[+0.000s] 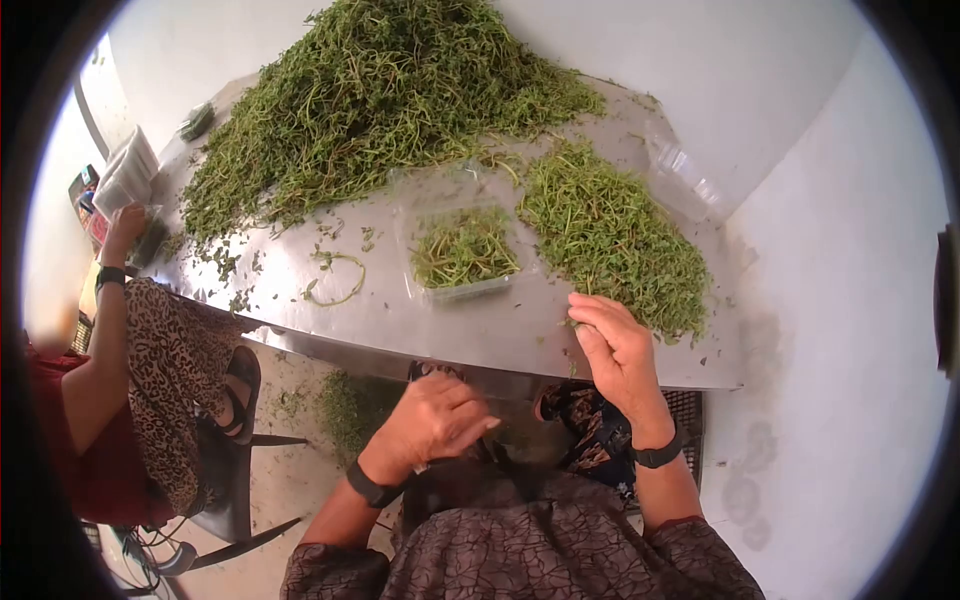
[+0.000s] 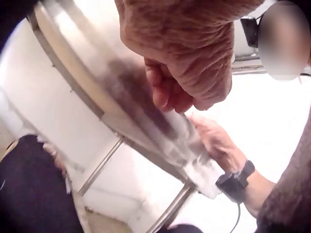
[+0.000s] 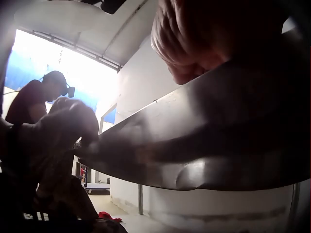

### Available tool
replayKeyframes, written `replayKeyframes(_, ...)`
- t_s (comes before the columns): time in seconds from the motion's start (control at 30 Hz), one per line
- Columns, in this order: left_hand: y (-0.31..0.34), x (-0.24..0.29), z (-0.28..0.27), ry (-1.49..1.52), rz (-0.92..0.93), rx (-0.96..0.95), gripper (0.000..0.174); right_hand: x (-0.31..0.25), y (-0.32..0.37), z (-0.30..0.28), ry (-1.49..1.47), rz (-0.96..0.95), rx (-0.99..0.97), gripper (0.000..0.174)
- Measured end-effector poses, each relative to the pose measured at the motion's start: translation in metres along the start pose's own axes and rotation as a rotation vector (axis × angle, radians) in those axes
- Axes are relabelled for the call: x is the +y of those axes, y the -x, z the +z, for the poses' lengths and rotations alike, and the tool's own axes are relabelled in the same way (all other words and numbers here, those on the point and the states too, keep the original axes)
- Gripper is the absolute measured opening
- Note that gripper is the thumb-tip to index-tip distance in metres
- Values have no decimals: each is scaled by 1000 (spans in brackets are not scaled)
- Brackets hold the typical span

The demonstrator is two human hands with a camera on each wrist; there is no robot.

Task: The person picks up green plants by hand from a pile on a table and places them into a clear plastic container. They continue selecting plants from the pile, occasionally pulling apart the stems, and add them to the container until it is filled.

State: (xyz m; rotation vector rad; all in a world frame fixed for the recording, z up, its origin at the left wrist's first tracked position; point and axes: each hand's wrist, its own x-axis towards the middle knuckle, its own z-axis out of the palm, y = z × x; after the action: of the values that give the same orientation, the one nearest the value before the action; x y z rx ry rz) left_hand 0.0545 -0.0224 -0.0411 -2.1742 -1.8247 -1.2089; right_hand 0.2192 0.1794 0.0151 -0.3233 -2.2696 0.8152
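My right hand (image 1: 618, 350) is above the table's front edge, beside a smaller heap of leafy green stems (image 1: 610, 235). Its thumb and fingertips pinch a small green sprig (image 1: 573, 322). In front of my body, below the table edge, my left hand (image 1: 435, 418) has its fingers curled in, and nothing shows in it. The left wrist view also shows those curled fingers (image 2: 170, 92). An open clear plastic box (image 1: 465, 290) partly filled with cut stems (image 1: 465, 247) stands between the heaps. Behind it rises a large mound of leafy stems (image 1: 380, 100).
Loose leaves and a curved stem (image 1: 345, 290) lie on the metal table (image 1: 380, 320). Clear plastic lids or boxes (image 1: 685, 180) stand at the right by the wall. At the left another person (image 1: 90, 400) sits near stacked white containers (image 1: 130, 170). Greens (image 1: 345, 410) lie on the floor.
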Motion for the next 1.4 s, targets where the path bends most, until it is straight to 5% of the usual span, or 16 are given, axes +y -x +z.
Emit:
replayKeyframes(0.17, -43, 12, -54, -383, 2, 342, 19, 0, 3, 5, 38, -75, 58, 17)
replayKeyframes(0.4, -87, 2, -64, -427, -164, 152, 40, 2, 3, 5, 57, -115, 49, 13)
replayKeyframes(0.7, -104, -2, -59, -421, -255, -48, 35, 4, 5, 4, -34, -76, 54, 10)
replayKeyframes(1.13, -119, -11, -59, -459, -177, 69, 35, 2, 4, 5, -18, -88, 68, 8)
replayKeyframes(1.2, -121, -16, -52, -323, -168, -78, 37, 4, 4, 6, -15, -91, 75, 8)
replayKeyframes(1.4, -125, -8, -53, -319, -228, -101, 36, 5, 4, 6, -41, -95, 71, 8)
